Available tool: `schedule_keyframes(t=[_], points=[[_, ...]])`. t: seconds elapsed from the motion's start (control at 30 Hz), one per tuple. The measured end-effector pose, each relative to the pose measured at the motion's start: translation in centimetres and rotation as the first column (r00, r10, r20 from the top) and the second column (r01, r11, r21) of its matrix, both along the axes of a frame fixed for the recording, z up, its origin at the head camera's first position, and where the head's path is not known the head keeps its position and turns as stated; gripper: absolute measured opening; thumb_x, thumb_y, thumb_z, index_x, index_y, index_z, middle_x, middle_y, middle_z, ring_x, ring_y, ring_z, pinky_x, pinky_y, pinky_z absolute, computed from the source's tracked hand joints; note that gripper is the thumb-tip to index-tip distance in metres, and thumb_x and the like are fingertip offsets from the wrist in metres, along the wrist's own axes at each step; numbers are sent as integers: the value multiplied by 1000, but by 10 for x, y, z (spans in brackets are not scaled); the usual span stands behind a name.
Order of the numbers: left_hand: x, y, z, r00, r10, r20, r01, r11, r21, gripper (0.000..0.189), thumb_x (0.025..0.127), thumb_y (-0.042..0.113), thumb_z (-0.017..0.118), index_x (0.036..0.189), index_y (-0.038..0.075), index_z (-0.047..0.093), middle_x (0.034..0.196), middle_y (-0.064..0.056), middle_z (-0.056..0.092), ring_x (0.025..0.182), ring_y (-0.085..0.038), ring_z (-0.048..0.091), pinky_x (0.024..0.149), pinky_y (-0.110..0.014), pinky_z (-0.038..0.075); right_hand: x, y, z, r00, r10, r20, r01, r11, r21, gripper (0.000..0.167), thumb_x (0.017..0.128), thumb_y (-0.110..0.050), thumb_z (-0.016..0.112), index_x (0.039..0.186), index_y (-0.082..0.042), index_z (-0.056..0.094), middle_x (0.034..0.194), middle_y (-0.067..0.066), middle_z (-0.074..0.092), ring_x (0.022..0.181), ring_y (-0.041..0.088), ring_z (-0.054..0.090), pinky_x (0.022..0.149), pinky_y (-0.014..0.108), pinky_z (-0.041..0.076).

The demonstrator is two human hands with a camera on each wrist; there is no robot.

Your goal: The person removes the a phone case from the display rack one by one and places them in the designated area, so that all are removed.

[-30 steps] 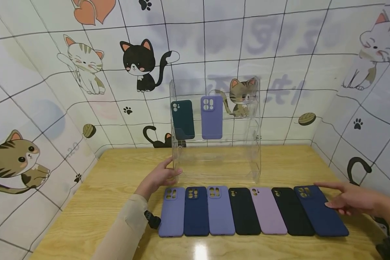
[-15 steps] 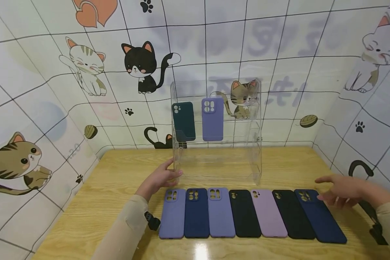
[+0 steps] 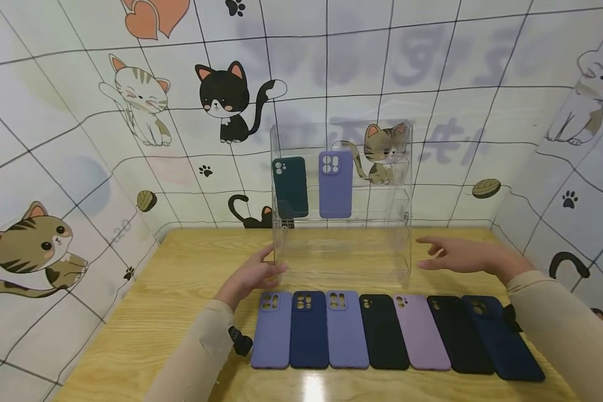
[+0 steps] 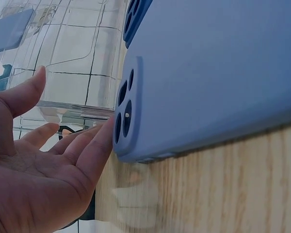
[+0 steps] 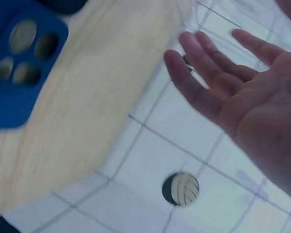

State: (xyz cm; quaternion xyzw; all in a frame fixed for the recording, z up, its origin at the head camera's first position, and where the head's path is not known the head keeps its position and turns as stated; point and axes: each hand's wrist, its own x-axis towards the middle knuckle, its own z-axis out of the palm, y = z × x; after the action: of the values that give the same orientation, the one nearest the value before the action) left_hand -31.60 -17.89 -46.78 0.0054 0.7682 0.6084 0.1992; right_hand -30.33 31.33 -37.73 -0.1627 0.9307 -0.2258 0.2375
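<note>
A clear acrylic display stand [image 3: 341,245] stands on the table with a dark green phone case [image 3: 290,188] and a lavender phone case [image 3: 335,187] upright on an upper tier. My left hand [image 3: 255,273] is at the stand's lower left side, fingers extended and thumb spread; whether they touch it is unclear. In the left wrist view, a lavender case [image 4: 208,77] lies beside those fingers. My right hand [image 3: 457,255] hovers just right of the stand, holding nothing, its fingers stretched toward it. The right sleeve partly covers a navy phone case [image 3: 507,352] at the row's right end.
Several phone cases lie side by side in front of the stand, including a navy one [image 3: 309,335], a black one [image 3: 384,335] and a pink-lilac one [image 3: 422,335]. Cat-patterned walls [image 3: 447,111] enclose the wooden table [image 3: 191,257] at the back and sides.
My right hand has left the navy case at the right end and moved up and left toward the stand's right side. The left hand stays at the stand's left side.
</note>
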Motion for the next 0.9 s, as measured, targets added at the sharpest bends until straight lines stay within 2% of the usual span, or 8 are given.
schedule_keyframes(t=[0.13, 0.2, 0.3, 0.4, 0.57, 0.77, 0.9], points=[[0, 0, 0, 1000, 3, 8, -3, 1000, -3, 88, 103, 24, 73, 172, 26, 20, 163, -28, 46, 138, -39, 63, 104, -46, 61, -12, -17, -19, 1000, 0, 2, 0, 1000, -14, 106, 103, -62, 61, 169, 3, 12, 168, 38, 27, 152, 61, 31, 111, 73, 44], [0, 0, 0, 1000, 4, 8, -4, 1000, -7, 88, 103, 23, 73, 172, 26, 20, 163, -29, 46, 138, -39, 62, 104, -46, 61, -17, -22, -28, 1000, -5, 19, 5, 1000, -23, 110, 102, -64, 61, 169, 4, 6, 172, 37, 16, 156, 62, 20, 116, 77, 35], [-2, 1, 1, 1000, 6, 5, -6, 1000, -12, 87, 103, 24, 74, 172, 25, 21, 163, -30, 45, 138, -39, 62, 104, -46, 61, -23, -26, -38, 999, -15, 33, 16, 999, -45, 114, 101, -64, 62, 169, 3, 0, 174, 37, 6, 157, 63, 12, 119, 80, 27], [-3, 1, 1, 1000, 12, 6, -11, 1000, -13, 88, 102, 25, 74, 172, 25, 21, 162, -29, 46, 137, -38, 63, 103, -45, 61, -29, -28, -46, 999, -15, 36, 17, 999, -50, 114, 101, -66, 60, 170, -1, -3, 174, 37, 5, 157, 64, 10, 119, 81, 25], [-3, 2, 4, 1000, 12, -1, -12, 1000, -11, 88, 103, 25, 74, 173, 25, 20, 163, -29, 45, 137, -37, 63, 102, -43, 61, -34, -27, -54, 999, -4, 45, 6, 999, -36, 109, 102, -70, 55, 172, -6, 2, 174, 35, 13, 158, 61, 14, 119, 81, 25], [-3, 2, 3, 1000, 3, 5, -3, 1000, -1, 88, 104, 25, 72, 173, 24, 18, 164, -28, 44, 138, -38, 62, 106, -46, 60, -35, -25, -59, 999, 27, 32, -26, 999, -28, 103, 103, -68, 55, 172, -7, 8, 170, 37, 24, 157, 61, 22, 118, 79, 31], [-2, 1, 2, 1000, 18, 11, -17, 1000, -4, 87, 104, 24, 72, 173, 23, 19, 164, -28, 44, 137, -38, 62, 105, -46, 60, -34, -26, -63, 999, 36, 11, -36, 999, -27, 99, 103, -67, 55, 173, -13, 12, 169, 35, 28, 156, 60, 25, 117, 78, 33]])
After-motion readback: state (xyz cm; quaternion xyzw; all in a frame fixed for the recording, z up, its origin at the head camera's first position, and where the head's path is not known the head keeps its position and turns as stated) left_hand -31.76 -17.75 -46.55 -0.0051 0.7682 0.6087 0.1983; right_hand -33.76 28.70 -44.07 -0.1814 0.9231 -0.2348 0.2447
